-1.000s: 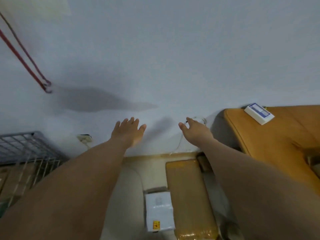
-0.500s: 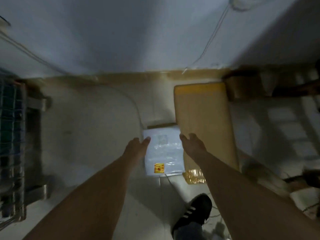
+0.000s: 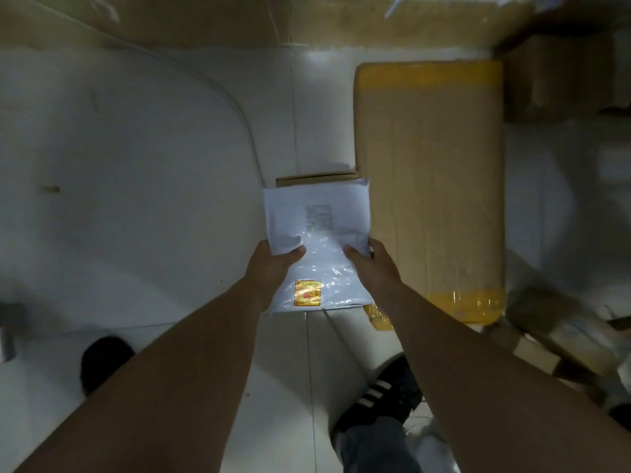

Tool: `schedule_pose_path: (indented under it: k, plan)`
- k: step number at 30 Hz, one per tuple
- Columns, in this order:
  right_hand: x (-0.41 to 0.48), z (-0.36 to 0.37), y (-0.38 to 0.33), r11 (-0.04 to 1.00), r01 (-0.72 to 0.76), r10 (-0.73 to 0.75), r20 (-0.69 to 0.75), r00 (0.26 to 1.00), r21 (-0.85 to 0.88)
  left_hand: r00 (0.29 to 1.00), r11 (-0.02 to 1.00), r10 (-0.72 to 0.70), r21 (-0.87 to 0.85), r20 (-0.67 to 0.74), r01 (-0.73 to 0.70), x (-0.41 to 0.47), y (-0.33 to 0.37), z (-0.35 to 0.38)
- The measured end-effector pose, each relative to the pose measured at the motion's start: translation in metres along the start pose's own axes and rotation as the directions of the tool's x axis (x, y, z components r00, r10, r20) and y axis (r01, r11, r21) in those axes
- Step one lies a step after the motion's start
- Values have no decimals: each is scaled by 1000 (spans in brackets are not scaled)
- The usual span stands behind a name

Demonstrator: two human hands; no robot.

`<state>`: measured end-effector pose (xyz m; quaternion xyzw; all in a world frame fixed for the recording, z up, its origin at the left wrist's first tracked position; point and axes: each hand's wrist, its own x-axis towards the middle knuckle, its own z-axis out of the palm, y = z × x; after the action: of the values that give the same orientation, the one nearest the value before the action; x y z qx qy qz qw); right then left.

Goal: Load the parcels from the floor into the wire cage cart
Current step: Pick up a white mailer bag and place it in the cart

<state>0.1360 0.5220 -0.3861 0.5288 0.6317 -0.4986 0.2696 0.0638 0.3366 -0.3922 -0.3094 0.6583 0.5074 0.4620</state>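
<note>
Gripped a flat white plastic mailer bag (image 3: 317,227) by its two long edges, left hand (image 3: 273,264) on the left edge and right hand (image 3: 374,268) on the right. Pressed each thumb onto the glossy top face and tucked the other fingers out of sight beneath. Kept both hands clamped at about mid-length, set apart by the bag's width, neither one nearer than the other.

Found the bag straight ahead and below, between the two forearms. Saw its long axis running directly away from the body, with a yellow-and-red sticker (image 3: 307,292) at the near end and a grey printed label toward the far end. Could not tell, in so dim and soft a view, whether the bag hung clear or lay on what was under it.

Saw the far end overlapping a small flat brown cardboard box (image 3: 314,180) on the pale tiled floor (image 3: 136,165). Noted just beside the right edge a long brown cardboard carton with yellow tape at both ends (image 3: 430,186), lying parallel to the bag. Made out more brown boxes (image 3: 560,80) beyond it at the far right, a thin white cable (image 3: 246,124) curving over the tiles on the left, and a black shoe with white stripes (image 3: 379,401) below the right forearm.

Saw no wire cage cart anywhere in view. Judged the grasp made and the lift next: would need both hands rising evenly to keep so limp a bag level, then a turn of the body to find the cart.
</note>
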Motion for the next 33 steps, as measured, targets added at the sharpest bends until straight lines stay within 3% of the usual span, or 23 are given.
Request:
schedule_pose_path:
  k: [3,7,9,13,15,17,20,26,33]
  plan:
    - [-2,-1,-2,999,20,-19,-17,1000,40,996,997,71,44,-50,-69,-4,-1,-2]
    - [-20,-17,-25,986,-50,42,56,998,156,986,953,165,263,-37,-149,-18,12,-18]
    - [-39,-28,-37,965,-82,48,142,989,249,983,949,185,260,-7,-177,-34,21,-26]
    - [-58,-40,-60,966,-22,-20,161,987,256,974,940,220,258,47,-225,-61,58,-34]
    - [-136,-86,-144,947,130,-161,85,983,295,939,892,335,293,83,-344,-139,149,-44]
    - [-141,-87,-153,941,174,-207,86,975,289,918,863,378,313,119,-396,-143,162,-48]
    - [-189,-122,-206,883,353,-371,-2,929,309,876,821,459,308,146,-481,-193,227,-53]
    - [-362,-227,-353,722,660,-647,-134,750,206,665,576,724,371,182,-728,-394,393,-53]
    - [-600,-338,-476,429,888,-867,-199,456,165,349,257,914,368,209,-894,-655,529,-79]
